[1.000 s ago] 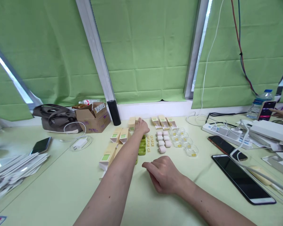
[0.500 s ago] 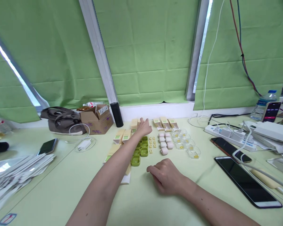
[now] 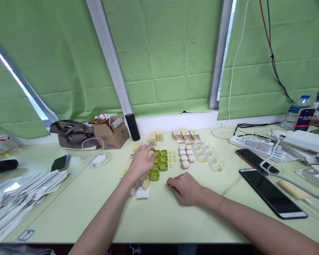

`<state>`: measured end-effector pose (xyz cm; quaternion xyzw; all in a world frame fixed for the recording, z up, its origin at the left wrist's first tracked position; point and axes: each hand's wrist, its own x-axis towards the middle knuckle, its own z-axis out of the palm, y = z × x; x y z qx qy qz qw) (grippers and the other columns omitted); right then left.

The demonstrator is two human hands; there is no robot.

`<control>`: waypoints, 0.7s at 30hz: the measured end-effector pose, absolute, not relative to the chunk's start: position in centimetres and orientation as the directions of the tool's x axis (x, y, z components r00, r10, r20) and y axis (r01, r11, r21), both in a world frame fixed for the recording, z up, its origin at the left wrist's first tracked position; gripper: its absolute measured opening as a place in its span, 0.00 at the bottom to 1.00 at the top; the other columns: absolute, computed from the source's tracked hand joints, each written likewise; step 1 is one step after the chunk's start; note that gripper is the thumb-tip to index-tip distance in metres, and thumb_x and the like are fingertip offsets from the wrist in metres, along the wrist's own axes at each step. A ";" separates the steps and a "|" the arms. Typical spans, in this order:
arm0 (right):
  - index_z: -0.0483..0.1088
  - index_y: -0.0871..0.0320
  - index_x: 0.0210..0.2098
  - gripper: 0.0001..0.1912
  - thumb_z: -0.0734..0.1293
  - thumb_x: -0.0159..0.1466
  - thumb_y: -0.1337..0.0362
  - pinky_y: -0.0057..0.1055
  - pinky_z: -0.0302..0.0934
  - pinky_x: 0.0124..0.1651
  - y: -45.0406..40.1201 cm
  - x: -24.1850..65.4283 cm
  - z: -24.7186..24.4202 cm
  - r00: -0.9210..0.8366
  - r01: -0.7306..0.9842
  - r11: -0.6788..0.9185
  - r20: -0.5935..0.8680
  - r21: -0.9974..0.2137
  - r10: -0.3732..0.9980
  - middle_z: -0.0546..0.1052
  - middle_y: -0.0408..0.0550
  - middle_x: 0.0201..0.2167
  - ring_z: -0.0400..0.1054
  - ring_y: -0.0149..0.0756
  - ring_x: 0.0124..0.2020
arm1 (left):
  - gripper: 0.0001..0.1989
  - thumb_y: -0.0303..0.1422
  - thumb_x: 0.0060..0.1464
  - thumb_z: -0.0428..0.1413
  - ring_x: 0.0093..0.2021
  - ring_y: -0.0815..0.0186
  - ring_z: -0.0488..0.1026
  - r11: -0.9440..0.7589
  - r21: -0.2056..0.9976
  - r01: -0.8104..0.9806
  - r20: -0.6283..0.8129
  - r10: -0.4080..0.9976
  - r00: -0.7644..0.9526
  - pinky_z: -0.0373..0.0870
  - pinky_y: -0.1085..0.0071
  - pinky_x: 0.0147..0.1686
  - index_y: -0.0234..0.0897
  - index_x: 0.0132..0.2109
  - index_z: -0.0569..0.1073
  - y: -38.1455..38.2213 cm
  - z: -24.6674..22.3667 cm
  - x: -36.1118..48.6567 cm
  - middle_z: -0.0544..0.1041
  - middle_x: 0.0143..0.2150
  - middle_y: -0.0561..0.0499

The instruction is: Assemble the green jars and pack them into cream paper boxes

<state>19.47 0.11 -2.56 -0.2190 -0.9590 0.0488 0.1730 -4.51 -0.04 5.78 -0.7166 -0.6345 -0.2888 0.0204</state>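
Observation:
My left hand (image 3: 143,160) hovers at the left edge of two columns of small olive-green square cases (image 3: 163,166), its fingers curved and apart, with nothing visible in them. It partly hides the cases and some small tan cartons with green labels. My right hand (image 3: 185,188) rests on the table with its fingers curled in, nothing showing in it. Beyond it are pale pink rounded pieces (image 3: 185,164), with small yellow pieces (image 3: 170,159) to their left and clear plastic shells (image 3: 217,167) to their right. White-edged cartons (image 3: 143,193) lie below my left hand.
More tan cartons (image 3: 186,136) stand at the back. A cardboard box (image 3: 111,134), a grey bag (image 3: 74,136) and a black cylinder (image 3: 132,127) line the wall. On the right lie a large phone (image 3: 272,193), a power strip (image 3: 252,146) and cables. White strips (image 3: 23,202) pile at left.
My left hand has drawn back from the cartons at the rear to beside the green cases. My right hand stays curled on the table. The view has shifted slightly, showing the table's front edge.

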 end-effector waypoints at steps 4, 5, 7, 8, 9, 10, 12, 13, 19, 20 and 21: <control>0.69 0.56 0.40 0.04 0.62 0.68 0.69 0.31 0.42 0.29 0.1 19.6 -2.6 -0.849 0.373 0.908 0.325 -0.192 0.418 0.81 0.44 0.29 0.69 0.33 0.25 | 0.05 0.32 0.57 0.57 0.55 0.49 0.72 -0.204 0.356 0.912 0.341 0.937 0.077 0.62 0.48 0.62 0.42 0.41 0.77 -1.4 4.6 -5.3 0.80 0.48 0.45; 0.69 0.56 0.40 0.05 0.62 0.68 0.69 0.31 0.42 0.29 0.0 19.7 -2.7 -0.839 0.379 0.904 0.339 -0.200 0.426 0.81 0.44 0.29 0.68 0.33 0.24 | 0.05 0.32 0.56 0.58 0.54 0.49 0.72 -0.211 0.364 0.907 0.316 0.944 0.092 0.61 0.48 0.63 0.42 0.40 0.76 -1.7 4.4 -5.5 0.80 0.46 0.46; 0.69 0.55 0.39 0.05 0.63 0.67 0.70 0.31 0.42 0.30 0.0 19.9 -2.9 -0.816 0.392 0.895 0.370 -0.212 0.445 0.80 0.43 0.27 0.67 0.33 0.24 | 0.04 0.31 0.53 0.59 0.52 0.50 0.72 -0.224 0.369 0.902 0.264 0.956 0.129 0.60 0.48 0.63 0.42 0.38 0.77 -2.1 4.3 -5.8 0.80 0.43 0.46; 0.69 0.55 0.37 0.05 0.62 0.67 0.71 0.31 0.41 0.30 0.0 20.0 -3.0 -0.808 0.395 0.893 0.382 -0.215 0.450 0.79 0.43 0.26 0.67 0.32 0.23 | 0.04 0.32 0.52 0.60 0.51 0.50 0.71 -0.231 0.368 0.901 0.237 0.960 0.149 0.60 0.49 0.63 0.42 0.37 0.77 -2.3 4.4 -6.0 0.80 0.43 0.47; 0.68 0.56 0.35 0.06 0.62 0.66 0.71 0.31 0.41 0.30 0.1 20.1 -3.1 -0.802 0.395 0.893 0.391 -0.217 0.451 0.79 0.42 0.25 0.66 0.32 0.23 | 0.04 0.32 0.52 0.61 0.51 0.50 0.71 -0.238 0.366 0.900 0.214 0.962 0.168 0.61 0.50 0.61 0.42 0.37 0.78 -2.5 4.5 -6.1 0.80 0.42 0.47; 0.68 0.56 0.33 0.07 0.62 0.66 0.72 0.31 0.41 0.30 0.2 20.3 -3.1 -0.802 0.390 0.894 0.396 -0.221 0.448 0.78 0.42 0.25 0.65 0.31 0.22 | 0.04 0.33 0.51 0.62 0.51 0.49 0.70 -0.246 0.365 0.898 0.195 0.963 0.184 0.62 0.51 0.59 0.42 0.36 0.79 -2.7 4.7 -6.2 0.79 0.42 0.47; 0.69 0.56 0.32 0.08 0.63 0.65 0.73 0.31 0.42 0.30 0.4 20.5 -3.2 -0.792 0.387 0.890 0.408 -0.241 0.455 0.77 0.41 0.23 0.64 0.31 0.22 | 0.05 0.35 0.49 0.65 0.50 0.49 0.69 -0.261 0.354 0.898 0.156 0.963 0.218 0.63 0.54 0.55 0.42 0.35 0.81 -2.9 4.9 -6.4 0.79 0.40 0.47; 0.69 0.56 0.32 0.08 0.63 0.65 0.73 0.30 0.42 0.30 0.5 20.7 -3.2 -0.783 0.390 0.885 0.415 -0.254 0.464 0.77 0.41 0.23 0.64 0.31 0.22 | 0.06 0.37 0.48 0.66 0.49 0.49 0.69 -0.269 0.340 0.901 0.136 0.962 0.236 0.64 0.56 0.54 0.42 0.34 0.82 -3.0 4.9 -6.3 0.79 0.39 0.47; 0.72 0.56 0.35 0.08 0.63 0.67 0.72 0.29 0.46 0.32 0.8 20.8 -3.3 -0.744 0.398 0.865 0.443 -0.307 0.500 0.77 0.41 0.24 0.64 0.31 0.22 | 0.04 0.32 0.44 0.69 0.46 0.50 0.70 -0.315 0.196 0.929 0.084 0.949 0.304 0.60 0.58 0.49 0.45 0.30 0.83 -3.0 4.1 -5.3 0.80 0.34 0.49; 0.72 0.56 0.35 0.08 0.63 0.67 0.72 0.29 0.46 0.32 0.8 20.8 -3.4 -0.745 0.394 0.865 0.442 -0.311 0.499 0.77 0.41 0.24 0.64 0.31 0.22 | 0.04 0.30 0.44 0.68 0.45 0.51 0.71 -0.328 0.183 0.927 0.086 0.944 0.317 0.60 0.59 0.48 0.45 0.29 0.82 -3.0 4.0 -5.1 0.80 0.34 0.49; 0.72 0.56 0.35 0.08 0.63 0.67 0.72 0.29 0.47 0.32 0.8 20.8 -3.4 -0.745 0.393 0.864 0.442 -0.314 0.499 0.77 0.41 0.24 0.64 0.31 0.22 | 0.05 0.27 0.45 0.67 0.44 0.51 0.71 -0.341 0.175 0.924 0.089 0.940 0.330 0.59 0.59 0.46 0.44 0.28 0.81 -3.1 3.9 -4.9 0.80 0.32 0.49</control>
